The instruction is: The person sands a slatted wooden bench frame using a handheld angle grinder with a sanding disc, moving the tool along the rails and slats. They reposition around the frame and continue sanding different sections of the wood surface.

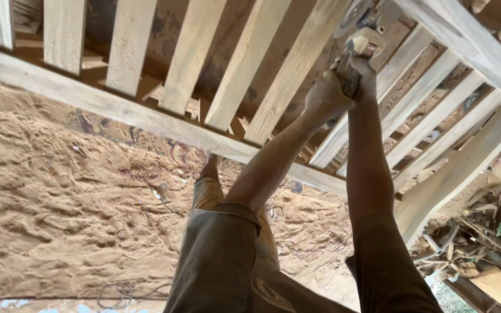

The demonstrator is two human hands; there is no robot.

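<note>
My left hand (325, 95) and my right hand (365, 72) both grip a grey angle grinder (359, 39). Its round disc (350, 14) rests against a slat of a large pale wooden slatted frame (146, 119). The left hand holds the rear of the tool body. Just ahead of it, the right hand wraps the body near the head. Both arms are stretched out over the frame's long lower rail. My leg in brown shorts (227, 249) stands beside that rail.
Thick sawdust (59, 191) covers the floor, with thin cables (158, 194) lying across it. A pile of wood offcuts and scraps (482, 232) sits at the right. A second slatted section (436, 116) and thick rails of the frame run to the right.
</note>
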